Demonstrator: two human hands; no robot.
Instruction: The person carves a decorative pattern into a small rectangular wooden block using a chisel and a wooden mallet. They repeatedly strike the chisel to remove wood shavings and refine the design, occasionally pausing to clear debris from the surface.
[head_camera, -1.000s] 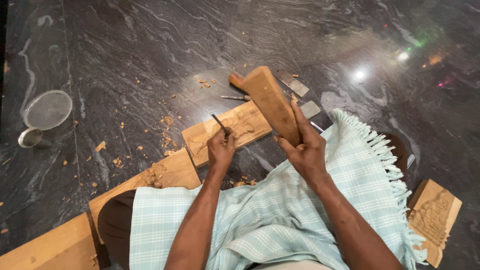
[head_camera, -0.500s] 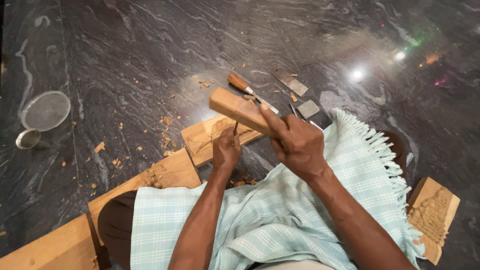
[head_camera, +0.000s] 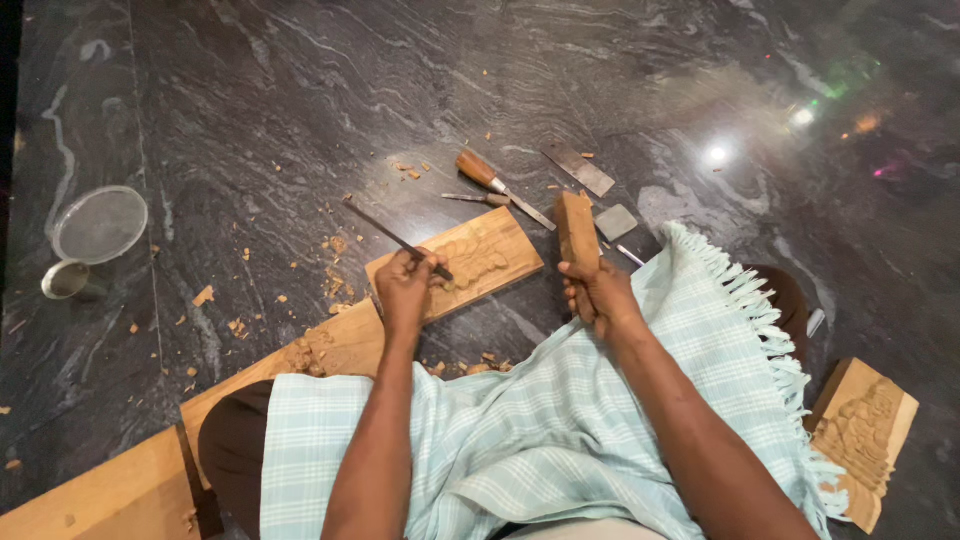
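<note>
Two hands work over one carved plank (head_camera: 480, 262) on the dark stone floor (head_camera: 250, 120): the left hand (head_camera: 405, 290) is closed round a thin chisel (head_camera: 385, 232) whose tip rests on the carving, and the right hand (head_camera: 600, 298) grips a wooden mallet (head_camera: 576, 228) upright just beside the plank. Three spare tools lie beyond — a wooden-handled chisel (head_camera: 490, 178), a small one, and a flat blade (head_camera: 578, 166). A second carved block (head_camera: 865, 435) sits at the right, partly behind the checked cloth (head_camera: 560, 440); a strainer (head_camera: 98, 225) and cup stand well apart at the left.

Dim, sharp; glare on floor (head_camera: 716, 155)
</note>
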